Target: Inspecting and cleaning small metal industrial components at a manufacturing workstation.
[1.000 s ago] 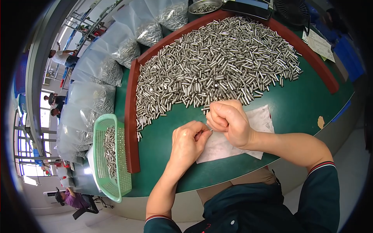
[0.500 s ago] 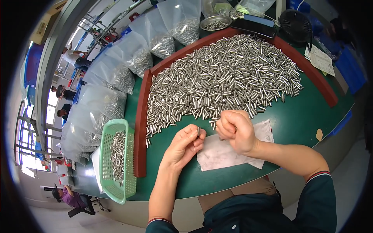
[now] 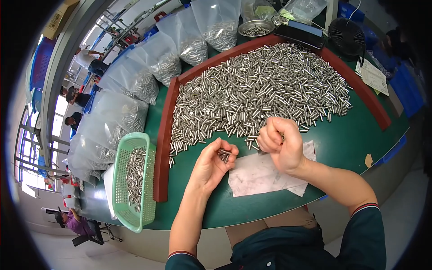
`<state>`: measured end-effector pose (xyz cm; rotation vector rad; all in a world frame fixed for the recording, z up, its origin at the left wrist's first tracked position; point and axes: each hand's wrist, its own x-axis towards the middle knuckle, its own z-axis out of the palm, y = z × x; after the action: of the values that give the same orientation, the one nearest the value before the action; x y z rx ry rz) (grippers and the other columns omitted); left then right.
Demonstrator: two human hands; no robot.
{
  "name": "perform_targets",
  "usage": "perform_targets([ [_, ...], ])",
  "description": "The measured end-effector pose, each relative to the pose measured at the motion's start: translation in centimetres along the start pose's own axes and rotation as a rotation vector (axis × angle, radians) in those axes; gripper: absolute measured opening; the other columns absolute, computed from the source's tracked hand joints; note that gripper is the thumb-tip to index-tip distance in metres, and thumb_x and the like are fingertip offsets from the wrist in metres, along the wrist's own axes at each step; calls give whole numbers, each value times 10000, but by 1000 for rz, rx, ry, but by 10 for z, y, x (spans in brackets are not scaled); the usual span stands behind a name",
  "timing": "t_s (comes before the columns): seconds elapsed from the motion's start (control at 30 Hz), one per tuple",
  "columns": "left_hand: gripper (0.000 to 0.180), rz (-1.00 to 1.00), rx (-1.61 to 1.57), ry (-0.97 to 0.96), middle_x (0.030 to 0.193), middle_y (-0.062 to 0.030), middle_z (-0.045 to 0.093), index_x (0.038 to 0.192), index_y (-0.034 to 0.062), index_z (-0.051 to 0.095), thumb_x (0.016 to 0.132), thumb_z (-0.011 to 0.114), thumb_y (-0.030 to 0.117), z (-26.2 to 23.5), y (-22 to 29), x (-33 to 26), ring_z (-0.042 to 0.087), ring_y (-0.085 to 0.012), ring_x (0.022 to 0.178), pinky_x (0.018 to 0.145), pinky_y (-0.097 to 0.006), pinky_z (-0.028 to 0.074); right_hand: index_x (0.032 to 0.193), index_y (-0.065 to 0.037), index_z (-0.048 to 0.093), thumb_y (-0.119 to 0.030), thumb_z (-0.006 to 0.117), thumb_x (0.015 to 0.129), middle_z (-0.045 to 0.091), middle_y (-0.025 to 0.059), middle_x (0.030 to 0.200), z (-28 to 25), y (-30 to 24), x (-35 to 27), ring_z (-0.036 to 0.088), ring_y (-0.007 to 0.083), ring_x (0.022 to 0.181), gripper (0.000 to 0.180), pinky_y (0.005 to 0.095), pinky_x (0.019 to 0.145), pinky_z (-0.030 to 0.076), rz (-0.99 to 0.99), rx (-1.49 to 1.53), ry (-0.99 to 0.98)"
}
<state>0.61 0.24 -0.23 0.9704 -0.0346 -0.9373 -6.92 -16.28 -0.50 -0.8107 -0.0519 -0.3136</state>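
Observation:
Several small silvery metal pins (image 3: pixel 224 155) lie in my left hand (image 3: pixel 209 167), its fingers curled around them above the green table (image 3: pixel 193 209). My right hand (image 3: pixel 284 146) is closed beside it, fingers folded toward the palm; whatever it may hold is hidden. Both hands hover at the near edge of a broad heap of metal pins (image 3: pixel 261 87). Under them lies a white, smudged cloth or sheet (image 3: pixel 252 177).
A dark red border (image 3: pixel 163 157) frames the heap. To its left stands a green basket (image 3: pixel 118 180) with pins inside. Clear bags of pins (image 3: pixel 148 87) line the far left. A metal bowl (image 3: pixel 256 29), a phone (image 3: pixel 299 36) and a black fan (image 3: pixel 346 38) stand at the back.
My left hand has opened its pinch on one upright pin and turned so several pins show in its curled fingers. My right fist has shifted slightly right and up.

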Motion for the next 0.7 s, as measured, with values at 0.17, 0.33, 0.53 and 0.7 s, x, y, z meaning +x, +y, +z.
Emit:
perform_targets([
  [0.17, 194, 277, 772, 155, 573, 25, 463, 705, 22, 571, 818, 578, 179, 4, -9, 6, 390, -32, 539, 482, -170, 307, 510, -125, 271, -246, 335, 853, 231, -33, 416, -3, -3, 3, 158, 77, 392, 369, 246, 401, 156, -18, 2, 16],
  [0.33, 116, 507, 1302, 187, 522, 55, 375, 778, -10, 605, 695, 660, 49, 12, -25, 13, 330, -19, 482, 444, -188, 304, 514, -126, 274, -247, 325, 852, 230, -32, 417, -1, -3, 3, 157, 75, 393, 363, 246, 403, 159, -20, -18, 38],
  [0.53, 114, 763, 1518, 79, 525, -68, 476, 791, 31, 625, 679, 605, 31, 12, -25, 20, 460, -193, 445, 448, -312, 382, 516, -120, 275, -231, 322, 851, 232, -32, 416, -2, -5, 3, 157, 72, 392, 356, 242, 398, 156, -41, -11, 45],
  [0.7, 132, 874, 1743, -60, 579, -73, 480, 831, 68, 624, 703, 597, 53, 7, -19, 23, 502, -238, 558, 504, -352, 407, 517, -118, 277, -224, 318, 851, 234, -31, 415, -2, -3, 4, 159, 71, 391, 353, 239, 396, 154, -39, -11, 43],
])
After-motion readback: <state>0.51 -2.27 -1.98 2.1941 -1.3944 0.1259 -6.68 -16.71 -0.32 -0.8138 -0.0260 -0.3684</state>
